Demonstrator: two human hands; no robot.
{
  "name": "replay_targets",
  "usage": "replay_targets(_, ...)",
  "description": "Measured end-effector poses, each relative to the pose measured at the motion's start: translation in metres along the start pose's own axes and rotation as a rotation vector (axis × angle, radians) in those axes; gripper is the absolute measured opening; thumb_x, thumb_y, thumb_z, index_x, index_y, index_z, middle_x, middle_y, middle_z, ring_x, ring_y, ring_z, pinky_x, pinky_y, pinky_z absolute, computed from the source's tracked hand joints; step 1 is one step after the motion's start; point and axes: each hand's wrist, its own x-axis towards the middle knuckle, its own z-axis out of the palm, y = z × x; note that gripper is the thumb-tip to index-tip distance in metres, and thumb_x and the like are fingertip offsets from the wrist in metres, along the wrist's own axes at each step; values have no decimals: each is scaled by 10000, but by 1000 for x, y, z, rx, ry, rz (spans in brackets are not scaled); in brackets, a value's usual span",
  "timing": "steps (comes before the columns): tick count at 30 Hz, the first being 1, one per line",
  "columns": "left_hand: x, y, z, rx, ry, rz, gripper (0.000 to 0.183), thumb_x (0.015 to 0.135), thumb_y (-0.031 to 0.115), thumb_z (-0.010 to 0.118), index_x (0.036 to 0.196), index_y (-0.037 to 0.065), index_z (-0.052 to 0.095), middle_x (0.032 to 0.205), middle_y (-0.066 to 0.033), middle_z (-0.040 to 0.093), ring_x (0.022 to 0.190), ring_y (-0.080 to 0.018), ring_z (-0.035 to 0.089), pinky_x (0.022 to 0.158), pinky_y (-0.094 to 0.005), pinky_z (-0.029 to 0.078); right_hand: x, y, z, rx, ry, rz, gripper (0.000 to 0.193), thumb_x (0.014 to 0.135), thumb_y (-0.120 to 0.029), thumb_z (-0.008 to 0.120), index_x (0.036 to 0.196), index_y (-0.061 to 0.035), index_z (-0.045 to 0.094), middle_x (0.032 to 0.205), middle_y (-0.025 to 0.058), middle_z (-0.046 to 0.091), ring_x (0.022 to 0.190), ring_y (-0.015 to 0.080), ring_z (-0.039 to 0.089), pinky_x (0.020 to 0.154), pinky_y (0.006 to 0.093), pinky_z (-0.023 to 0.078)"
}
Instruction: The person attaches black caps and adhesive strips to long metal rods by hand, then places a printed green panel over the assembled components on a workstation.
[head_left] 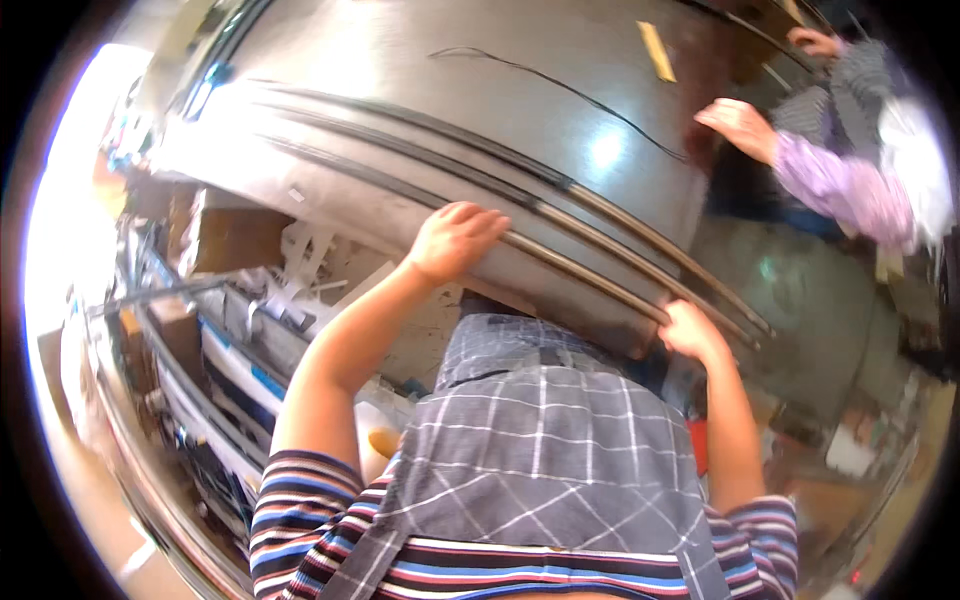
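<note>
My left hand (455, 240) rests with fingers curled over the near edge of a large shiny metal sheet (420, 110), on a dark strip (600, 245) that runs along that edge. My right hand (692, 332) grips the same edge farther right, fingers closed on the strip. A grey checked apron and striped sleeves fill the lower middle. A thin black wire (560, 85) and a yellow strip (657, 50) lie on the sheet's far part.
Another person in a purple patterned sleeve stands at the upper right, one hand (740, 125) flat on the sheet, the other hand (812, 41) farther back. Cardboard, paper scraps and metal rails (215, 330) lie under the table at left. Cluttered floor at right.
</note>
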Motion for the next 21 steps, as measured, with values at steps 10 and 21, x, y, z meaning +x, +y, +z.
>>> replay_targets(10,-13,23,-33,-109,94,-405,516,736,170,741,1228,91,608,1240,-65,615,1181,-287,542,1037,-466,404,-38,-31,-29,-56,484,-272,229,813,-226,611,921,-31,661,888,206,670,866,380,651,742,455,512)
replay_targets(21,-39,77,-54,-249,298,-753,361,754,25,703,1109,66,654,1108,-109,656,1076,-319,592,941,-422,473,153,-144,-249,-44,1136,107,336,860,-313,629,982,-5,683,1013,182,688,951,364,663,846,454,537)
